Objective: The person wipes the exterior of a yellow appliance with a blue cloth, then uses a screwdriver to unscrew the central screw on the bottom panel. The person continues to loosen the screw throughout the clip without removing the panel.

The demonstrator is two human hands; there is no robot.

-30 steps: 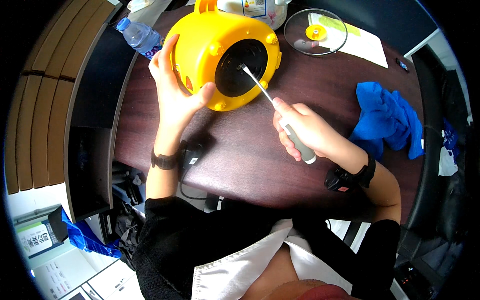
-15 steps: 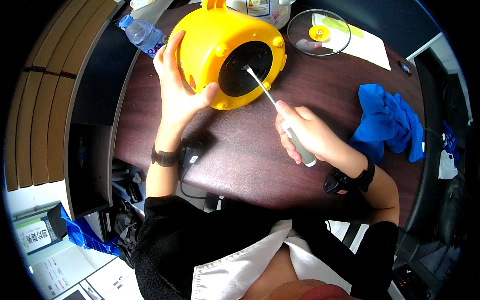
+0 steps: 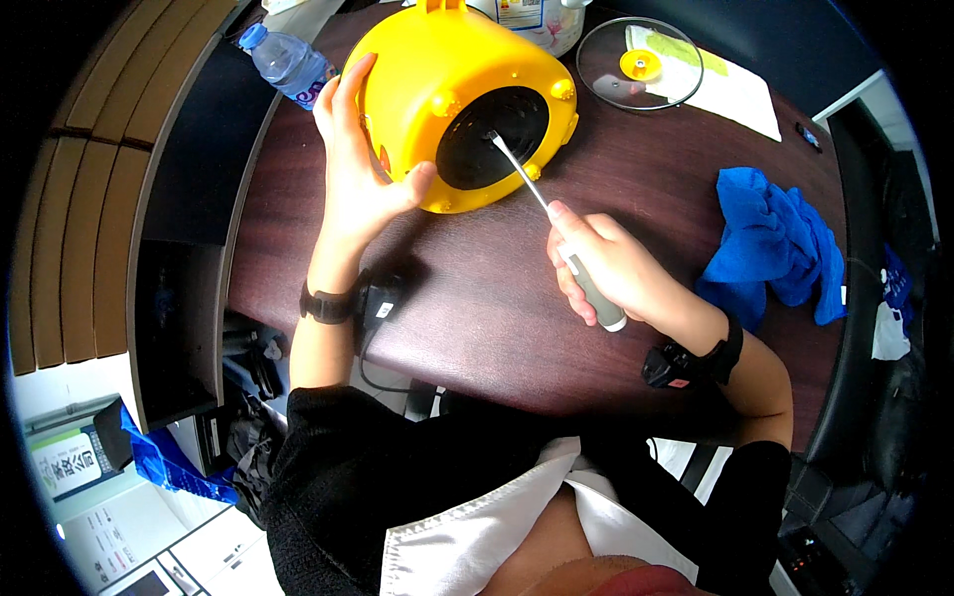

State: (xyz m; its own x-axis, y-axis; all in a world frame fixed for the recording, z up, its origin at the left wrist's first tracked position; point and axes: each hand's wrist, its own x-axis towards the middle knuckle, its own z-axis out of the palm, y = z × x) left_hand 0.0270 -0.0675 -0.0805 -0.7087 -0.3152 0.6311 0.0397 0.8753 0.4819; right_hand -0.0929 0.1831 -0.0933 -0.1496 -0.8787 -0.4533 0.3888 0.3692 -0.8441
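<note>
A yellow electric cooking pot (image 3: 407, 79) lies tipped on its side, its underside turned toward me. Small round feet ring the black vented plate (image 3: 505, 164) of its base. My left hand (image 3: 363, 189) grips the pot's left side, thumb on the lower rim and fingers spread up over the wall. In my right hand (image 3: 606, 253) is a screwdriver (image 3: 522, 171) with a grey handle, held at a slant. Its tip meets the black plate near the middle; any screw there is too small to make out.
A glass lid (image 3: 606, 89) with a yellow knob lies over a paper sheet (image 3: 750, 104). Right of my arm is a blue cloth (image 3: 770, 243). A plastic bottle (image 3: 288, 65) stands left of the pot, a white container (image 3: 542, 22) behind it. A cable (image 3: 366, 368) hangs by the table edge.
The whole view has shifted slightly. The screwdriver tip stays at the black plate, and both hands keep the same holds.
</note>
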